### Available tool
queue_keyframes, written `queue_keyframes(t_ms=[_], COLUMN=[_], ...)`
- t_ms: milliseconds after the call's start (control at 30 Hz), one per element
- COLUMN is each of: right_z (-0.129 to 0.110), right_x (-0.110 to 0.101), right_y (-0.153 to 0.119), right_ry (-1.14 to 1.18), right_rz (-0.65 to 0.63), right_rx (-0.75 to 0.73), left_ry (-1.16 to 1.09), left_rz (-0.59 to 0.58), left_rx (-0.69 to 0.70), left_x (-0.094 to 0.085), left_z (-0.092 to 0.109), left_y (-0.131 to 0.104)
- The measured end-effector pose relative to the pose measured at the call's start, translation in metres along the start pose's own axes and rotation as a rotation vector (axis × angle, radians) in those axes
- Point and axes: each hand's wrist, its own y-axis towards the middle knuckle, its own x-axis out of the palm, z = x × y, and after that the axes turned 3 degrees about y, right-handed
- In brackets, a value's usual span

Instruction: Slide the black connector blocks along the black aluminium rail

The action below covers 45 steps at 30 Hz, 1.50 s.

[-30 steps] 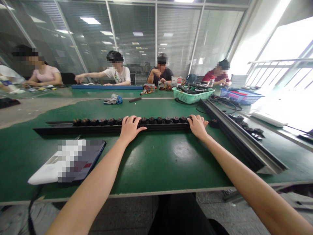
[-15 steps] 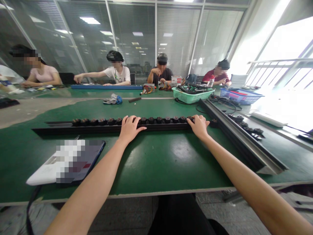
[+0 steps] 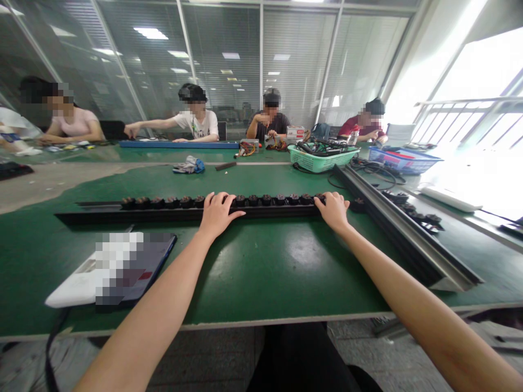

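A long black rail (image 3: 134, 216) lies across the green table in front of me, with a row of round black socket-like pieces (image 3: 266, 200) along its top. My left hand (image 3: 218, 212) wraps over the middle of the rail, fingers on the far side and thumb stretched along the front face. Near the rail's right end, my right hand (image 3: 334, 209) grips it with bent fingers over the top. The pieces directly under both hands are hidden. Just past my right hand, another round black piece (image 3: 358, 204) sits beside a second rail.
A black-and-silver rail (image 3: 408, 228) slants along the right, with loose black pieces (image 3: 425, 218) beyond it. A white device and tablet (image 3: 159, 267) lie front left. Behind are a glove (image 3: 188, 165), a green basket (image 3: 322, 160) and a blue basket (image 3: 402, 160). Several people sit opposite.
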Motion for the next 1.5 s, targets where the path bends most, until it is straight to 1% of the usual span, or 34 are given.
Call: queue_keyframes(t_ms=[233,500,1233,1500], right_z=[0.008,0.015,0.011,0.011], right_x=[0.0,0.0,-0.004,-0.003], right_y=[0.002,0.007,0.007,0.005], right_ry=[0.086,0.124,0.046,0.05], right_rz=[0.052,0.043,-0.007,0.018], right_rx=[-0.032,-0.026,-0.038,-0.041], left_ry=[-0.016,-0.004,-0.011,-0.018], left_rz=[-0.003,-0.015,0.001,-0.006], left_rx=[-0.01,-0.009,-0.004,-0.013], left_x=[0.0,-0.001,0.002,0.0], left_z=[0.001,0.0,-0.002,0.0], left_y=[0.0,0.0,-0.001,0.0])
